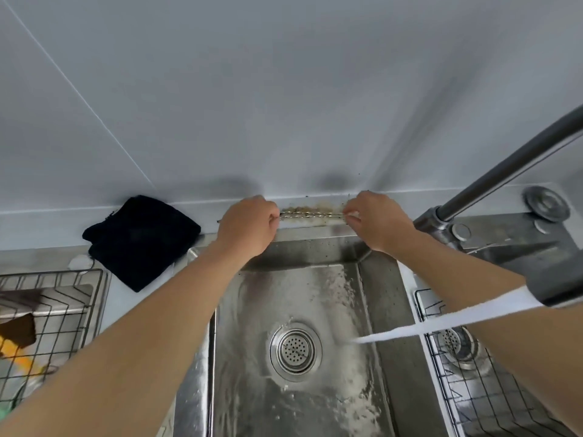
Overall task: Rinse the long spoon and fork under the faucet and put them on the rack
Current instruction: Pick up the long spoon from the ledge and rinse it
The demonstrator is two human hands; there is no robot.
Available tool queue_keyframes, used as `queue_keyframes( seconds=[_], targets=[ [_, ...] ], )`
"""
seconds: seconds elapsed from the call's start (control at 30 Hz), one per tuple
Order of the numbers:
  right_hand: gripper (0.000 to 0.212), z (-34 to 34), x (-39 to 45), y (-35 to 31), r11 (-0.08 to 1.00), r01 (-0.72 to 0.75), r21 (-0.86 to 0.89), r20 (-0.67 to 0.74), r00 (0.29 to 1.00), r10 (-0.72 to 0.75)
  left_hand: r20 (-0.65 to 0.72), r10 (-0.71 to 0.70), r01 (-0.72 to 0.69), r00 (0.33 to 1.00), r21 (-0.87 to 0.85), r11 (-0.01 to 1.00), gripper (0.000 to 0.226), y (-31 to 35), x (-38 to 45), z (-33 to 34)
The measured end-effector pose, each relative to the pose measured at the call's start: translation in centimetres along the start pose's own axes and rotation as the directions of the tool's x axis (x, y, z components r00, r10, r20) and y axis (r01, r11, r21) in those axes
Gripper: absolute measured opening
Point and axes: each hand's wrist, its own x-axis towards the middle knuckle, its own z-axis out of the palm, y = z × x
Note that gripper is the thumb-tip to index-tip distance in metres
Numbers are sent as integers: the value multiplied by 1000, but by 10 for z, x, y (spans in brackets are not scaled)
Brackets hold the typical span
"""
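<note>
Head view: black cloth (142, 241) beside sink (378, 279).

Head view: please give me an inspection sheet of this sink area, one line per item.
Surface: steel sink wet, water streaming from faucet toward drain.
Job's things: thin metal utensils held on back ledge, away from stream; spoon or fork unclear.
Clutter: black cloth; left rack holds items; right rack.
Grippers: left hand and right hand each pinch one end.
Cables: nothing seen.
Surroundings: white wall; brown grime along ledge.
</note>
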Motion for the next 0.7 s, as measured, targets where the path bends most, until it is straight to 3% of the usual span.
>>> queue_keyframes(
  seconds=[0.3, 0.7],
  targets=[
    [21, 9, 19, 8, 977, 90, -194, 88, 993, -73, 50, 133, -140, 990, 194, 971, 24, 3, 24, 2],
    [20, 14, 21, 12, 893, 236, -383, 49, 971, -236, 35, 236, -236, 971, 286, 929, 22, 5, 22, 4]
  ],
)
